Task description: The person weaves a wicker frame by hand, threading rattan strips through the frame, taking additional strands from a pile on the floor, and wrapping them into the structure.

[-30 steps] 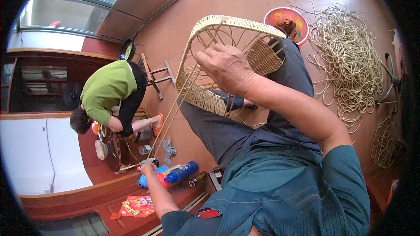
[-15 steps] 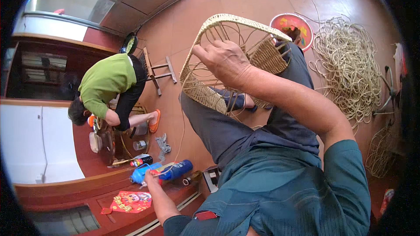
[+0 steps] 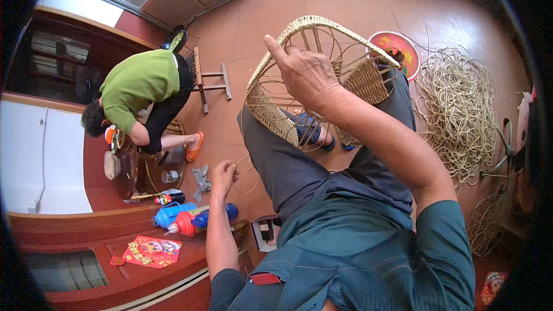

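Observation:
A half-woven basket-like frame [image 3: 271, 112] of straw-coloured cord and thin rods rests tilted across my thighs. My right hand [image 3: 308, 75] is closed on its near side, the thumb and forefinger reaching up to the cord-wrapped rim; the other fingertips are hidden. To the left of my knee, my left hand [image 3: 223, 179] is raised with its fingers pinched on a thin cord [image 3: 237, 191]. A loop of that cord hangs below the hand, and another stretch goes toward the frame.
A large heap of loose cord [image 3: 458, 109] lies at right, beside a red patterned basin [image 3: 412, 52]. A person in green [image 3: 138, 83] bends over at left near a wooden stool [image 3: 199, 80]. Blue and red bottles [image 3: 184, 222] lie near my left forearm.
My left hand has come up and right from beside the bottles, drawing the cord closer to the frame. The right thumb now sticks up at the rim. The whole view has shifted slightly.

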Demonstrator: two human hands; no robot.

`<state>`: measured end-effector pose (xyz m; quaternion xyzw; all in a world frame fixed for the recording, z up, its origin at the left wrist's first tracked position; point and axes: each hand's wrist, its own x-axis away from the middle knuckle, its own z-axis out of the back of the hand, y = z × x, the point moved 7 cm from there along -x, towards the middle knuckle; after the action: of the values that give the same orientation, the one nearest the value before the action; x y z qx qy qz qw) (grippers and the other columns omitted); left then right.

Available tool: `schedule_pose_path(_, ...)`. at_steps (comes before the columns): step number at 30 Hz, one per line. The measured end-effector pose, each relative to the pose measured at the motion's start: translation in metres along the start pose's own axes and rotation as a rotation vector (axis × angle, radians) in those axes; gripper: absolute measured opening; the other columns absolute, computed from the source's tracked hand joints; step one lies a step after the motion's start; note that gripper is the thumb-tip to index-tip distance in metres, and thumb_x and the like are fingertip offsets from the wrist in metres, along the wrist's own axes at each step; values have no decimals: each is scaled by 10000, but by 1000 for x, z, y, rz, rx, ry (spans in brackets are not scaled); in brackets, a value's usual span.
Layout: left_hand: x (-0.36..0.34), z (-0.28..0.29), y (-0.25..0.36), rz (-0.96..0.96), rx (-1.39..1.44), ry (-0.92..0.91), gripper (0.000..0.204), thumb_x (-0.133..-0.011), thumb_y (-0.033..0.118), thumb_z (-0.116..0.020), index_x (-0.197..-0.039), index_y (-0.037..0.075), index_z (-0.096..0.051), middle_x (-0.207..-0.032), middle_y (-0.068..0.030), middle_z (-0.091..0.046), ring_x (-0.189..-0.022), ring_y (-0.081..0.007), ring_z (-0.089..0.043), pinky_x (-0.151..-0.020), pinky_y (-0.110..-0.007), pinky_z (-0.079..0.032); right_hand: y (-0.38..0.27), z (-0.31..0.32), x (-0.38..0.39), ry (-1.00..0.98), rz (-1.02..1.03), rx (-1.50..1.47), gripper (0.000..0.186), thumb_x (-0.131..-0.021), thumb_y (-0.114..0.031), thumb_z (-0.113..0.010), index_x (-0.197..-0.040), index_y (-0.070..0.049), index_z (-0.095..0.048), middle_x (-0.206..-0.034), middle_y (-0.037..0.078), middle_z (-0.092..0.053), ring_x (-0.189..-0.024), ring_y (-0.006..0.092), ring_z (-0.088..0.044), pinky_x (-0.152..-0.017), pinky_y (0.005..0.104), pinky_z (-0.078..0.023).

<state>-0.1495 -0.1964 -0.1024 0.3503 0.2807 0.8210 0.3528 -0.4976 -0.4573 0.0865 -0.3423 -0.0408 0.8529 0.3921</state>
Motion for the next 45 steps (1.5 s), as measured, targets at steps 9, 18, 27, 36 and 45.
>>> schedule_pose_path(9,46,-7,178,-586,-368,448,205,-1022,141,-697,-1180,21,-749,-1038,-165,-752,-1017,-336,-726,-908,-403,-565,18,17,12,237,-152,-527,537,-1015,-96,-713,-1528,-112,-555,-972,134,-698,-743,241,-698,-669,389,-581)
schedule_pose_path(18,85,-105,325,-1012,-93,454,145,-1005,29,-710,-1140,36,-761,-1071,-129,-748,-1021,-306,-718,-928,-404,-558,57,23,40,65,-423,-1206,281,-1114,-127,-627,-1379,-42,-589,-905,-11,-612,-696,32,-519,-580,206,-422)
schedule_pose_path(27,69,-147,363,-1173,-275,500,186,-930,27,-756,-1109,77,-756,-1083,-89,-735,-1046,-317,-694,-927,-442,-558,103,59,53,83,-511,-1073,190,-1120,-118,-587,-1286,-28,-608,-889,5,-645,-754,49,-556,-661,224,-472)
schedule_pose_path(36,61,-157,384,-1258,-265,474,109,-957,83,-755,-1063,94,-730,-985,-88,-733,-911,-304,-709,-840,-438,-561,96,104,29,180,-371,-910,180,-1104,-108,-612,-1262,-23,-623,-997,53,-756,-859,93,-646,-756,248,-533)
schedule_pose_path(45,57,-166,390,-1196,-261,535,64,-986,137,-731,-1033,96,-718,-971,-88,-707,-932,-310,-706,-812,-448,-559,87,77,56,153,-362,-699,368,-1000,-29,-733,-1353,-79,-641,-1172,133,-814,-995,140,-781,-855,332,-622)
